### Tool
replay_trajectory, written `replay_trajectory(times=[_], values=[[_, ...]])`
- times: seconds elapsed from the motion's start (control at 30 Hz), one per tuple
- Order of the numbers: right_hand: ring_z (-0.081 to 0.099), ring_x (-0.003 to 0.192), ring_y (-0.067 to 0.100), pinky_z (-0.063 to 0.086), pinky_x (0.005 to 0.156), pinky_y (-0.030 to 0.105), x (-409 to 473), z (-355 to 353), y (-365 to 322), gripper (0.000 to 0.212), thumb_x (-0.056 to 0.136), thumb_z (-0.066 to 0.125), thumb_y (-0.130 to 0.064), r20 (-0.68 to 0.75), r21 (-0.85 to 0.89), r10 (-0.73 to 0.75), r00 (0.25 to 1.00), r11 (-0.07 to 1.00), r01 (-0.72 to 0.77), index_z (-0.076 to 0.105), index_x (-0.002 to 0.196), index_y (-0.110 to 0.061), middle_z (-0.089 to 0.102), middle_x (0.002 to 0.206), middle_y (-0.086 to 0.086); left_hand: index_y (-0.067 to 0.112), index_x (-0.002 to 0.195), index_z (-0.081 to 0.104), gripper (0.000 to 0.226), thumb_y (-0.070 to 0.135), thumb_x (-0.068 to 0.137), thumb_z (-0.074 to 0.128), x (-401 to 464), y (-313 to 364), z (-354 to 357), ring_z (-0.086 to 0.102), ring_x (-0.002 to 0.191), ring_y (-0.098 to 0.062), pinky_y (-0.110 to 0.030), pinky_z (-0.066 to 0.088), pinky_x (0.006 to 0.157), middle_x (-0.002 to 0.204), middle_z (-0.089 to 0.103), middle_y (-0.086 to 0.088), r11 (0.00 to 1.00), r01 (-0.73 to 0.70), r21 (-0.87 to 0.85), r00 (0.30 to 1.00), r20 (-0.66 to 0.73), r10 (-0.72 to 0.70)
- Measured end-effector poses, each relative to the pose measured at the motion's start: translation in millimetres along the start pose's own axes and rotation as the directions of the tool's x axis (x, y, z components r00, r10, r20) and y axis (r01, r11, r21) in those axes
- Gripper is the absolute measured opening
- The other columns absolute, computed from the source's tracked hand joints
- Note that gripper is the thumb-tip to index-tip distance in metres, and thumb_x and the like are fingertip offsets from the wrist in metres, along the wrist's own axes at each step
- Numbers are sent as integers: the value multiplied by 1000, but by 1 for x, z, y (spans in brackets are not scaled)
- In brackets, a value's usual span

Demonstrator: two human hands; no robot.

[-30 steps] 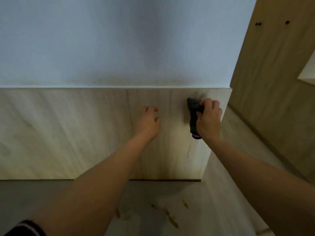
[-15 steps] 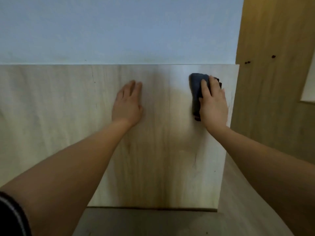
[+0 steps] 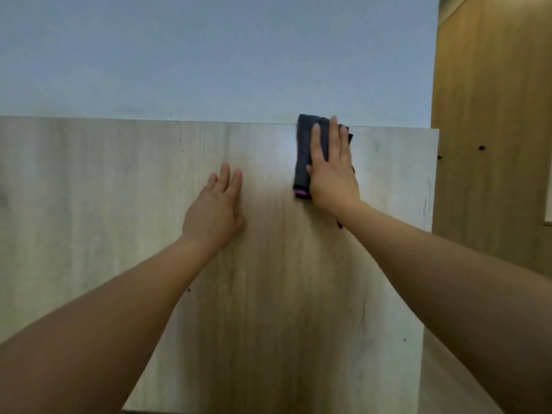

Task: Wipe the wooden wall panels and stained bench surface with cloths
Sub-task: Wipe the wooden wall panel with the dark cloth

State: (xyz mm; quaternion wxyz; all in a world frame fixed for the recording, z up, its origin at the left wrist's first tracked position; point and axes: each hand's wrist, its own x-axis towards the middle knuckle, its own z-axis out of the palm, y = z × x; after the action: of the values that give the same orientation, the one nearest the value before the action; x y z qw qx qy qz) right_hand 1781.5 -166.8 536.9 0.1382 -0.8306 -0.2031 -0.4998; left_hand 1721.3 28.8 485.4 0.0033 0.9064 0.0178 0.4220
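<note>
A pale wooden wall panel fills the middle of the head view, its top edge meeting a blue-grey wall. My right hand presses a folded dark grey cloth with a pink edge flat against the panel at its top edge, fingers straight. My left hand rests flat on the panel to the left of the cloth and lower down, fingers straight and holding nothing. The bench surface is out of view.
A darker wooden panel stands at the right and meets the pale panel at a corner. It has a few small dark holes. The painted wall rises above the pale panel.
My right hand has flattened on the cloth and slid it up to the panel's top edge. My left hand has spread flat. The view has tilted up, so the stained bench has dropped from sight.
</note>
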Motion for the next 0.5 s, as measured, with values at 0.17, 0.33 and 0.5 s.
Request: replay_trajectory(times=[0.17,0.33,0.5], values=[[-21,143,28,0,118,35,-9,25,-30,63,102,29,-22,56,-74,-259,964,962,263,-12,150,-20,-24,155,9,21,152,-2,85,29,92,57,-2,2,-1,6,147,-24,-33,21,114,159,-9,-4,999,13,33,1000,-25,-12],[-7,146,27,21,115,41,-31,5,40,66,100,41,-18,-28,32,-126,992,991,127,0,152,-22,-12,159,7,19,152,-3,85,35,92,55,-2,1,-7,9,146,-26,-34,19,115,159,-8,-7,995,-14,95,1000,-9,15],[-19,144,29,4,117,39,-1,1,20,63,103,30,-21,-88,53,78,993,996,-74,-12,150,-20,-22,156,10,17,152,-5,87,41,92,53,-2,-1,2,8,146,-27,-34,16,119,159,-9,-9,992,-33,119,998,-53,40]])
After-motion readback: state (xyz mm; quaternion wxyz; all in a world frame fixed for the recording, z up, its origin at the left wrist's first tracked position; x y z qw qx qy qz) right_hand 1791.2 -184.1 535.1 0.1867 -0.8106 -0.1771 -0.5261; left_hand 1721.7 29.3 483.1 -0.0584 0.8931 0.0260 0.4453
